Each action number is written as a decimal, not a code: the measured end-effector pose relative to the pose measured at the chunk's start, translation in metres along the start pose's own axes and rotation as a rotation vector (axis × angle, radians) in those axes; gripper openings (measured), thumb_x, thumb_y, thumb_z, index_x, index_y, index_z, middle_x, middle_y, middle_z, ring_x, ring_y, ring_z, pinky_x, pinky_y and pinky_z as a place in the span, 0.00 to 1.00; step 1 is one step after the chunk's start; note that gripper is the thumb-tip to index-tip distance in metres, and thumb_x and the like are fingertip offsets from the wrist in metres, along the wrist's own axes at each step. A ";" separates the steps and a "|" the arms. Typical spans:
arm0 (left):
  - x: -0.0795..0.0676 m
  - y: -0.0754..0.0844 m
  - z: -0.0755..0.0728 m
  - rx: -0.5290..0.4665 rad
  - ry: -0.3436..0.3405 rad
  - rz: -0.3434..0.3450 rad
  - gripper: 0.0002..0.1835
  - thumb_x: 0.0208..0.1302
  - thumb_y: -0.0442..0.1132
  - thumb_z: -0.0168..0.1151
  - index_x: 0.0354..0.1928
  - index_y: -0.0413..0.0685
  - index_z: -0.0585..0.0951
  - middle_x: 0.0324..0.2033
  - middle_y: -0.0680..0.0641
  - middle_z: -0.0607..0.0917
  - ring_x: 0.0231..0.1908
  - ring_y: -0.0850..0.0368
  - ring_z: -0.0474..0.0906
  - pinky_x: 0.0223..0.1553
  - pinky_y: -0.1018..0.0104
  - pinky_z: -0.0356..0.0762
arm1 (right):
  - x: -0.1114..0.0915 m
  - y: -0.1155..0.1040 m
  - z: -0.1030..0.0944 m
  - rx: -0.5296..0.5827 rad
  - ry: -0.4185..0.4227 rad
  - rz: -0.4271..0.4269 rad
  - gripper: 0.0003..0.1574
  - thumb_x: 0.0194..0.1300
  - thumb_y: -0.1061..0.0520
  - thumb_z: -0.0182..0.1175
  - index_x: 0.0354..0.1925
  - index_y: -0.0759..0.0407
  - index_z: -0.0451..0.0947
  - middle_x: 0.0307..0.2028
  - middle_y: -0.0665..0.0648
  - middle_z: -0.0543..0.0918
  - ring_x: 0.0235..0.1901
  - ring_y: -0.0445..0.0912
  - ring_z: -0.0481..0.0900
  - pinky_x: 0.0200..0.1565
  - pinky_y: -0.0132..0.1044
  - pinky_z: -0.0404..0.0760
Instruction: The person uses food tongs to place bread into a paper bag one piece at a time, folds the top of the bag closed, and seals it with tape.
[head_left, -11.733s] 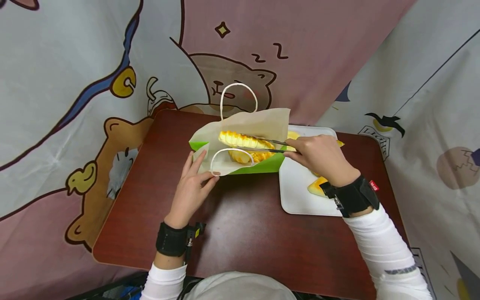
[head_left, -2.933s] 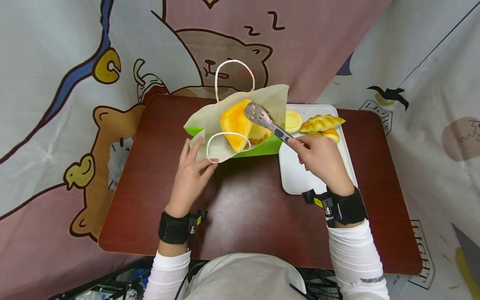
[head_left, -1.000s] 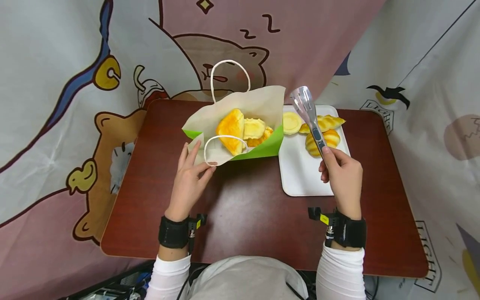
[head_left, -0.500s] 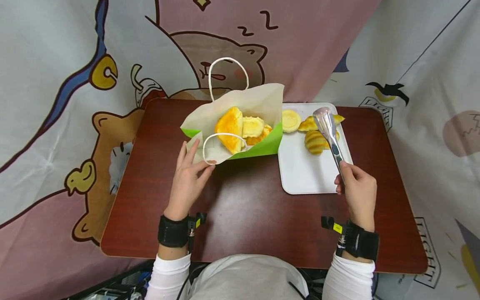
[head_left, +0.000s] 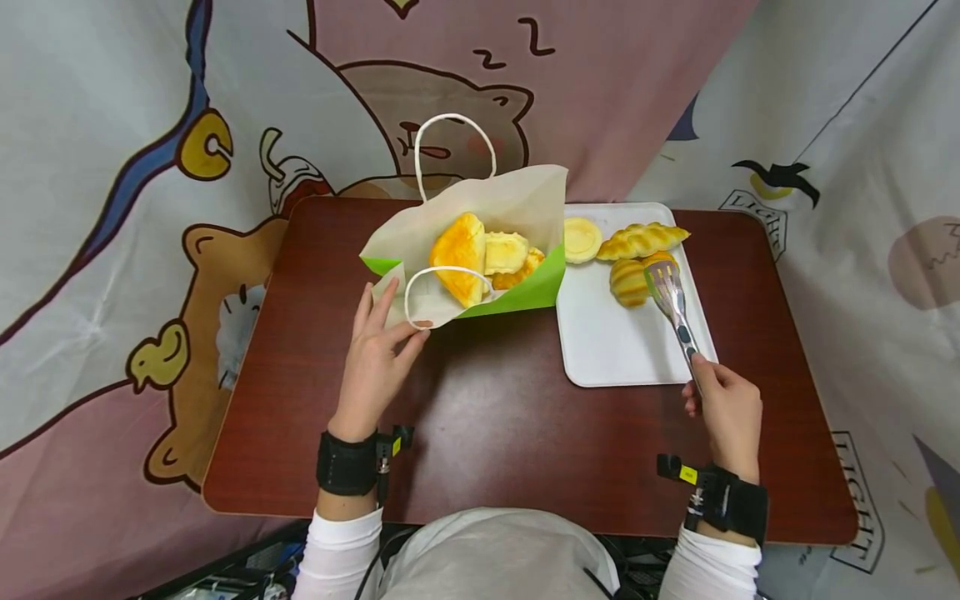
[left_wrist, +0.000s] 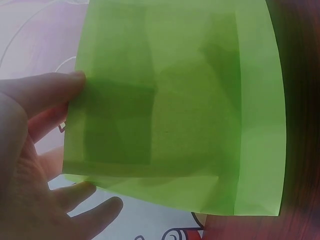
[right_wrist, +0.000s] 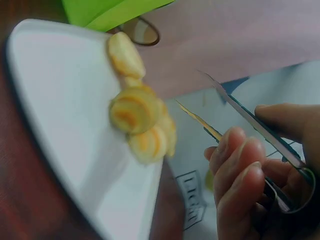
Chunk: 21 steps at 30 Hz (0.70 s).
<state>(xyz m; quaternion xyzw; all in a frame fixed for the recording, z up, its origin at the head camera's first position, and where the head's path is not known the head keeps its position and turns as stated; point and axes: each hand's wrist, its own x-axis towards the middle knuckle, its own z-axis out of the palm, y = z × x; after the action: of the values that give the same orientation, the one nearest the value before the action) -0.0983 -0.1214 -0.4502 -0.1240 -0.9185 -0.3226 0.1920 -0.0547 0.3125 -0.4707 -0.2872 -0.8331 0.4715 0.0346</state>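
Note:
My left hand (head_left: 373,367) pinches the left rim of a green paper bag (head_left: 517,302) between thumb and fingers; the left wrist view shows the thumb on its outside. Inside the bag lie a triangular bread (head_left: 459,250), a rectangular pastry (head_left: 506,252) and another golden piece (head_left: 519,275). Metal tongs (head_left: 682,327) are gripped in my right hand (head_left: 727,408), tips over a striped roll (head_left: 628,283) and a second roll beside it on the white tray (head_left: 607,354). In the right wrist view the tongs' arms (right_wrist: 252,122) stand apart with nothing between them.
A round tart (head_left: 582,240) and a twisted pastry (head_left: 643,240) lie at the tray's back. The bag's white handles (head_left: 456,117) stand up. Everything rests on a brown table (head_left: 487,433) before a patterned curtain (head_left: 637,83).
Earlier the tongs held a long ridged bread over the bag, later they were at the triangular bread. They have since moved right and down over the tray. The left hand keeps its hold.

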 end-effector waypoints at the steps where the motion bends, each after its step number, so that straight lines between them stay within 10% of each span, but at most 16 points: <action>1: 0.000 0.000 0.000 0.000 0.000 0.000 0.09 0.55 0.41 0.70 0.37 0.48 0.89 0.68 0.43 0.64 0.70 0.44 0.43 0.61 0.36 0.59 | 0.002 0.004 0.001 0.002 -0.008 0.008 0.34 0.64 0.33 0.52 0.40 0.64 0.78 0.14 0.50 0.77 0.11 0.43 0.73 0.13 0.28 0.73; 21: 0.000 -0.001 0.000 -0.008 0.001 -0.003 0.08 0.56 0.40 0.69 0.37 0.48 0.89 0.68 0.43 0.65 0.70 0.44 0.43 0.61 0.36 0.59 | 0.016 0.033 0.008 0.008 -0.037 0.088 0.39 0.64 0.32 0.52 0.44 0.69 0.78 0.14 0.50 0.79 0.10 0.40 0.73 0.13 0.28 0.75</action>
<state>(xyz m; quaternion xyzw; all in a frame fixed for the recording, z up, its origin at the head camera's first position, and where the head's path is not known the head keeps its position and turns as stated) -0.0988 -0.1217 -0.4506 -0.1231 -0.9173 -0.3267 0.1915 -0.0561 0.3282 -0.5053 -0.3148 -0.8183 0.4810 -0.0004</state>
